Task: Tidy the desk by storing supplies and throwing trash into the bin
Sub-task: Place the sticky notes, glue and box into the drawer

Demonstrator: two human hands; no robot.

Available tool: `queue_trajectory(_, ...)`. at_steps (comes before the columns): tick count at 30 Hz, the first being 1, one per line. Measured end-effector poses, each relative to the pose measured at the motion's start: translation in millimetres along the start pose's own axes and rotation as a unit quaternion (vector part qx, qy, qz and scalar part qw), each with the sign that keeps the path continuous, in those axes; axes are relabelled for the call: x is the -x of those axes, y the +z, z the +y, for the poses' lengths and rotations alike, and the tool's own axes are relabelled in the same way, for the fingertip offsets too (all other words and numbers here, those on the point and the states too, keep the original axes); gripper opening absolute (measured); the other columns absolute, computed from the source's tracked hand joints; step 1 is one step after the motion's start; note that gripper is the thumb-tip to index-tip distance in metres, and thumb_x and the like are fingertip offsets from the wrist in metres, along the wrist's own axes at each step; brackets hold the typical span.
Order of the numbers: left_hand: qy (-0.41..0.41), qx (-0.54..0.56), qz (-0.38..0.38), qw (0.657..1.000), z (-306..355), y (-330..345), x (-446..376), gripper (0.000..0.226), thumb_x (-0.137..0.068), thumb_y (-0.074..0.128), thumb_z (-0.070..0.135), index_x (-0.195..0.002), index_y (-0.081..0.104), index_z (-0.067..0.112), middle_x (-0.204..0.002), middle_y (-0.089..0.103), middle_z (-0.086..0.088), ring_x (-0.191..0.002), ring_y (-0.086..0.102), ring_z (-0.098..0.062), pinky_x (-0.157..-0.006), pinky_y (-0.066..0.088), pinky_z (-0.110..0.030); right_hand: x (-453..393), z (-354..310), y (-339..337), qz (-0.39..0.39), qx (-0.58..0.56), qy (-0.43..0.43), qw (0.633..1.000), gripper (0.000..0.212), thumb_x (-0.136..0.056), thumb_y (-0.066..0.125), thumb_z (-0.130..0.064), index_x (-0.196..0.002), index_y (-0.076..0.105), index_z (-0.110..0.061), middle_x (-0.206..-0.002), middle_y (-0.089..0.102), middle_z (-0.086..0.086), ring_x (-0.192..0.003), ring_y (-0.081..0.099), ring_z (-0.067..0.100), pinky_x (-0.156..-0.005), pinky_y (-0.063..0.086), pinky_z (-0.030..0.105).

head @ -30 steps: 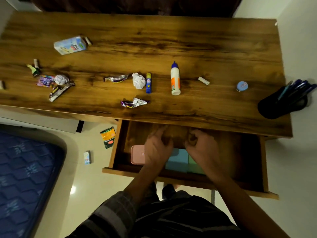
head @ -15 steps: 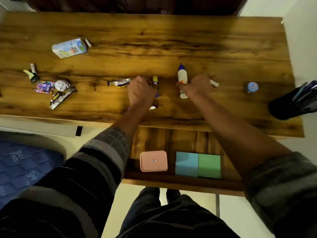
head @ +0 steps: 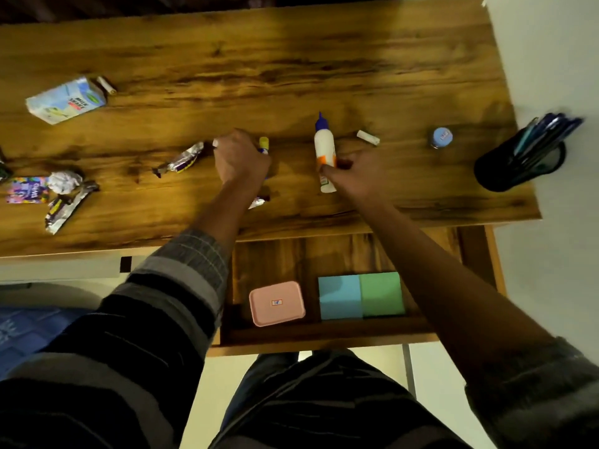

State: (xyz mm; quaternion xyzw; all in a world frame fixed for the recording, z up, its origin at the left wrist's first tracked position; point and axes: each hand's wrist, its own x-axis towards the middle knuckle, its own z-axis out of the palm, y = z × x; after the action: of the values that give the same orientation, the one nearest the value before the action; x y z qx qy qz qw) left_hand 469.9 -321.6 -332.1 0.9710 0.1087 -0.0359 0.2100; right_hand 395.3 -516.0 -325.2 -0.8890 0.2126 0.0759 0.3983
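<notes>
On the wooden tabletop [head: 291, 59], the left hand [head: 241, 157] curls its grip over something hidden beside the yellow-capped glue stick [head: 264, 144], while the right hand [head: 353, 175] pinches the white glue bottle [head: 324, 157], best grasped mid-body before lifting toward the open drawer [head: 324, 332].

The wooden counter [head: 291, 59] carries a carton [head: 66, 100] far left, wrappers [head: 180, 160] and a paper ball [head: 64, 182] left, a glue bottle [head: 324, 150] at the middle, and a pen cup [head: 515, 166] right.
</notes>
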Motion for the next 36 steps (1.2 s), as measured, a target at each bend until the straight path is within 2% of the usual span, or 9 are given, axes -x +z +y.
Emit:
queue_trajectory(2, -0.010, 0.053, 0.002, 0.999, 2.6, -2.2, 11.3, 0.032, -0.074, 0.080, 0.041, -0.098, 0.081, 0.019, -0.097, 0.079, -0.006, -0.097, 0.073, -0.024, -0.086, 0.060, -0.035, 28.1, 9.0, -12.2, -0.021, -0.018, -0.008, 1.000, 0.040, -0.085, 0.076, -0.041, -0.113, 0.074, -0.012, -0.097, 0.072, -0.004, -0.078, 0.062, 0.003, -0.065, 0.049, 0.017)
queue_trajectory(6, 0.034, 0.181, -0.042, 0.982, 24.9, -2.1, 67.2, 0.033, -0.082, 0.078, 0.039, -0.110, 0.077, 0.021, -0.093, 0.079, 0.005, -0.086, 0.075, -0.011, -0.076, 0.059, -0.027, 86.7, 48.0, -47.3, -0.024, -0.059, 0.023, 0.998, 0.044, -0.083, 0.077, -0.044, -0.118, 0.073, -0.016, -0.103, 0.076, -0.005, -0.083, 0.069, 0.001, -0.076, 0.060, 0.026)
queue_trajectory(11, 0.036, 0.267, -0.210, 0.940, 27.4, 7.3, 190.5, 0.014, -0.093, 0.073, 0.037, -0.107, 0.075, 0.033, -0.093, 0.074, 0.022, -0.088, 0.069, 0.009, -0.075, 0.053, -0.008, 161.3, 111.3, -84.2, -0.028, -0.071, 0.121, 0.990, 0.047, -0.077, 0.081, -0.045, -0.116, 0.074, -0.020, -0.097, 0.076, -0.005, -0.084, 0.072, 0.005, -0.077, 0.062, 0.033)
queue_trajectory(14, 0.003, 0.261, -0.294, 0.919, 23.0, 34.3, 242.0, 0.012, -0.093, 0.072, 0.038, -0.104, 0.075, 0.033, -0.097, 0.076, 0.017, -0.092, 0.072, 0.001, -0.079, 0.058, -0.017, 179.8, 151.2, -95.2, -0.025, -0.030, 0.160, 0.986, 0.047, -0.080, 0.079, -0.046, -0.115, 0.075, -0.016, -0.097, 0.077, 0.000, -0.081, 0.071, 0.009, -0.069, 0.060, 0.028)
queue_trajectory(17, -0.027, 0.239, -0.334, 0.911, 29.6, 59.8, 268.3, 0.038, -0.092, 0.074, 0.038, -0.128, 0.069, 0.025, -0.114, 0.074, 0.009, -0.100, 0.070, -0.004, -0.072, 0.058, -0.014, 180.7, 181.9, -97.3, -0.002, 0.032, 0.173, 0.984, 0.043, -0.082, 0.079, -0.042, -0.109, 0.076, -0.009, -0.088, 0.076, 0.004, -0.066, 0.064, 0.007, -0.057, 0.044, 0.016)
queue_trajectory(20, -0.025, 0.232, -0.350, 0.907, 39.9, 82.5, 277.4, 0.051, -0.093, 0.074, 0.035, -0.140, 0.058, 0.026, -0.105, 0.071, 0.013, -0.083, 0.068, 0.001, -0.064, 0.060, -0.017, 167.0, 202.1, -95.6, -0.010, 0.054, 0.187, 0.981, 0.023, -0.084, 0.079, -0.037, -0.080, 0.070, -0.015, -0.068, 0.062, -0.003, -0.058, 0.060, 0.011, -0.052, 0.035, 0.016)
queue_trajectory(22, -0.011, 0.209, -0.347, 0.914, 46.2, 97.5, 276.9, 0.054, -0.094, 0.073, 0.031, -0.144, 0.053, 0.031, -0.097, 0.068, 0.014, -0.077, 0.066, 0.000, -0.062, 0.056, -0.019, 154.7, 216.6, -92.2, -0.011, 0.066, 0.198, 0.978, 0.029, -0.083, 0.079, -0.035, -0.069, 0.057, -0.021, -0.067, 0.059, -0.002, -0.067, 0.066, 0.021, -0.056, 0.042, 0.020)
queue_trajectory(29, 0.043, 0.143, -0.335, 0.930, 70.9, 148.7, 267.6, 0.040, -0.086, 0.078, 0.021, -0.125, 0.068, 0.025, -0.103, 0.076, -0.002, -0.099, 0.072, -0.021, -0.080, 0.053, -0.024, 134.9, 258.5, -73.2, -0.046, 0.087, 0.230, 0.968, 0.045, -0.080, 0.078, -0.047, -0.097, 0.069, -0.006, -0.090, 0.072, 0.011, -0.083, 0.073, 0.025, -0.074, 0.059, 0.033)
queue_trajectory(36, 0.156, 0.056, -0.320, 0.933, 93.4, 193.6, 273.6, 0.045, -0.082, 0.081, 0.033, -0.124, 0.071, 0.025, -0.117, 0.074, -0.008, -0.109, 0.069, -0.029, -0.091, 0.056, -0.035, 139.6, 273.3, -66.6, -0.036, 0.087, 0.231, 0.968, 0.044, -0.081, 0.077, -0.050, -0.098, 0.072, -0.010, -0.089, 0.073, 0.008, -0.083, 0.072, 0.024, -0.072, 0.056, 0.032)
